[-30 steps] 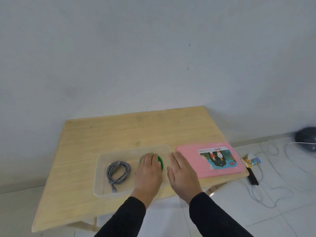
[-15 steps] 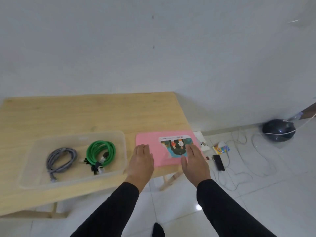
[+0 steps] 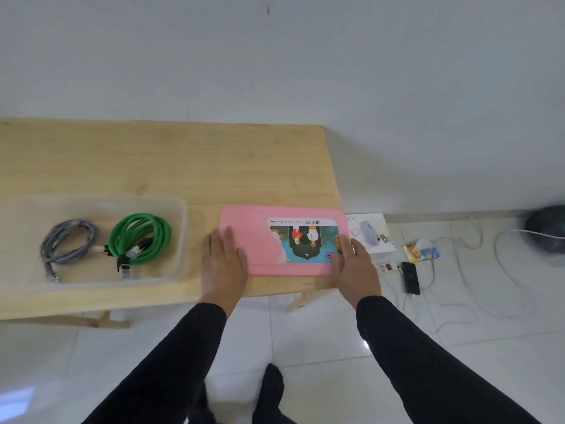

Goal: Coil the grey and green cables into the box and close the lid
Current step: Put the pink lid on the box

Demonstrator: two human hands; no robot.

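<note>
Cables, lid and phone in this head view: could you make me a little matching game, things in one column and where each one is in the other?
Things:
1. grey cable
2. green cable
3. pink lid
4. black phone

Places:
A. on the floor, right of the table
B. left part of the clear box
C. flat on the table, a hand at each end
D. in the clear box, nearer the lid

Pairs: 1-B, 2-D, 3-C, 4-A

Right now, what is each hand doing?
Left hand: open, flat on the left end of the pink lid.
Right hand: open, at the lid's right end.
</note>
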